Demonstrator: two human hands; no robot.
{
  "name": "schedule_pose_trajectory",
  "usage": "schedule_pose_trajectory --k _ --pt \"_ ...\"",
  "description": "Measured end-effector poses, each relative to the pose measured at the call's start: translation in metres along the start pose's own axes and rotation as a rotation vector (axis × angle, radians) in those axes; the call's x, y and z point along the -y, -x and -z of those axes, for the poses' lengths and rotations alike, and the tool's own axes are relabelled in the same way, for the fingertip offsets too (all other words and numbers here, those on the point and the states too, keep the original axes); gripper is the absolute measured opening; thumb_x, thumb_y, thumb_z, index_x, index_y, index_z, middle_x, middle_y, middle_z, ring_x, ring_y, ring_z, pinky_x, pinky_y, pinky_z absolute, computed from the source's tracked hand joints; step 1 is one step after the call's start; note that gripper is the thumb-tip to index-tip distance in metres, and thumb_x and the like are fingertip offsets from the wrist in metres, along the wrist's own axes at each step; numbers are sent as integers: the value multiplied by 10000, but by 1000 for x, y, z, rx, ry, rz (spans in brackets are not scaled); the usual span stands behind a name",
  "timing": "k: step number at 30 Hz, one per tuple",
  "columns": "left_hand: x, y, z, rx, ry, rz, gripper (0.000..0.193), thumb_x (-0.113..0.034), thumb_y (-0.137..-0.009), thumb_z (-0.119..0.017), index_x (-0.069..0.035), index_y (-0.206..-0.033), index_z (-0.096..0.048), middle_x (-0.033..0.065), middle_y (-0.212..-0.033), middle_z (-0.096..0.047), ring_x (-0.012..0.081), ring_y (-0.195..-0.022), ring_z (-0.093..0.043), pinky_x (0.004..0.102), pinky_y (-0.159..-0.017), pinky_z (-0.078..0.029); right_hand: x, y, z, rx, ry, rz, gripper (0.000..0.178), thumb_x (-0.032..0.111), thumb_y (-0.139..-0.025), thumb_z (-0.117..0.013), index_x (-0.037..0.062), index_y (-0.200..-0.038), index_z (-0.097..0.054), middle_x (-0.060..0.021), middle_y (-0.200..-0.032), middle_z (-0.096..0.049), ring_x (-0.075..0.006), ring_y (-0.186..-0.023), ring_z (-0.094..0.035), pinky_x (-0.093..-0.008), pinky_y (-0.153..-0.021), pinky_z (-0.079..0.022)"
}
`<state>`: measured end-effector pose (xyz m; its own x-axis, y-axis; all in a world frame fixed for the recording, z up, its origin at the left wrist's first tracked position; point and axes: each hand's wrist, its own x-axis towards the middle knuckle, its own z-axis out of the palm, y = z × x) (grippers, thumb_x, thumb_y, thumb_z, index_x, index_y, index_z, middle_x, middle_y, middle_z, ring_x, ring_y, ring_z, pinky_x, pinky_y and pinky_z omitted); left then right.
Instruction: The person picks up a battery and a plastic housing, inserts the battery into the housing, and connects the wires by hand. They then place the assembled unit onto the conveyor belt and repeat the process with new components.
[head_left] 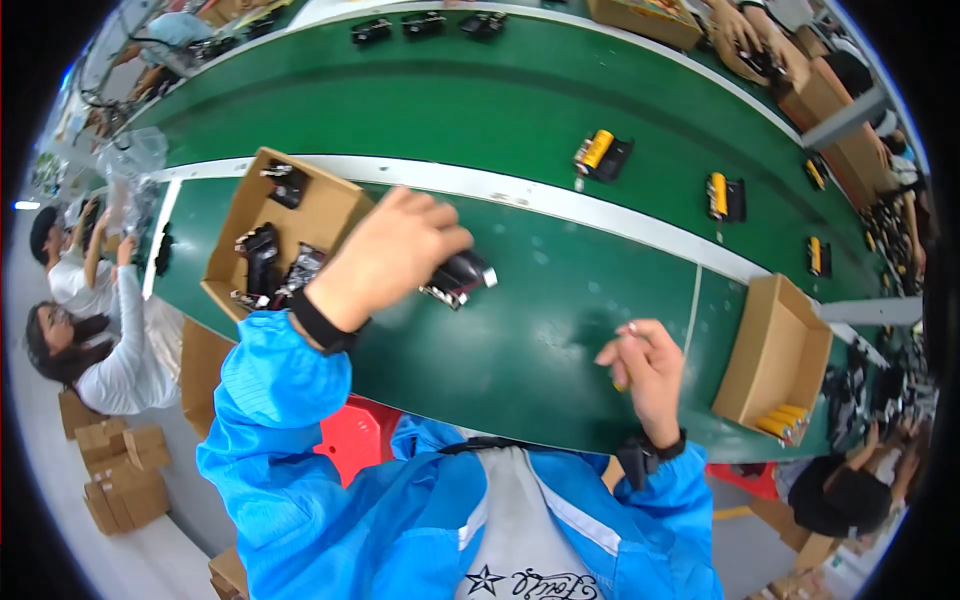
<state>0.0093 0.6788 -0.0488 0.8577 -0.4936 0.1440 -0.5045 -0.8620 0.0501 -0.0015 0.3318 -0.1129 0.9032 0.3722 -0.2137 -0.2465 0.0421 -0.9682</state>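
- The left hand (398,245) is bent over the black part (464,270); whether its fingers grasp it, I cannot tell.
- The black part is at the green table (530,340), right of the cardboard box (318,215).
- The right hand (648,370) has half-curled fingers; I cannot tell if they hold something.
- The grey shirt (505,525) carries dark lettering (555,584) and a star (485,579).

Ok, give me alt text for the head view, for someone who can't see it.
At a green bench, a person's left hand is at a black device, while the right hand seems to hold a small, mostly hidden yellow item. More black devices lie in a cardboard box at left, yellow cylinders in a second box at right.
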Motion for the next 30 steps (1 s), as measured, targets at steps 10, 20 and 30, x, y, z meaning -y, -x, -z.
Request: schedule_pose_trajectory --k 10,20,30 --pt "-90 -31 -59 -34 -21 -557 335 -206 -761 -650 -49 -1057 -662 85 -994 -599 260 -986 -551 354 -847 -429 -3 9 -14 -8 88 -7 159 129 -1006 -551 -3 -1000 -637 -64 -753 -663 -63 -579 -521 -191 -521 -388" --pt "-117 7 -81 65 300 698 507 -248 -867 -687 12 -1266 -513 162 -1032 -571 321 -971 -553 412 -835 -427 -8 -24 -66 244 -169 -244 164 133 -997 -556 2 -961 -649 -61 -822 -647 -135 -666 -586 -259 -624 -485" --pt "-96 22 -93 -51 401 487 449 -237 -862 -695 27 -1185 -531 154 -997 -574 305 -904 -562 394 -771 -411 -36 -57 -96 46 773 278 47 84 -865 -642 85 -866 -689 -108 -1277 -572 -344 -1196 -420 -442 -1032 -341"
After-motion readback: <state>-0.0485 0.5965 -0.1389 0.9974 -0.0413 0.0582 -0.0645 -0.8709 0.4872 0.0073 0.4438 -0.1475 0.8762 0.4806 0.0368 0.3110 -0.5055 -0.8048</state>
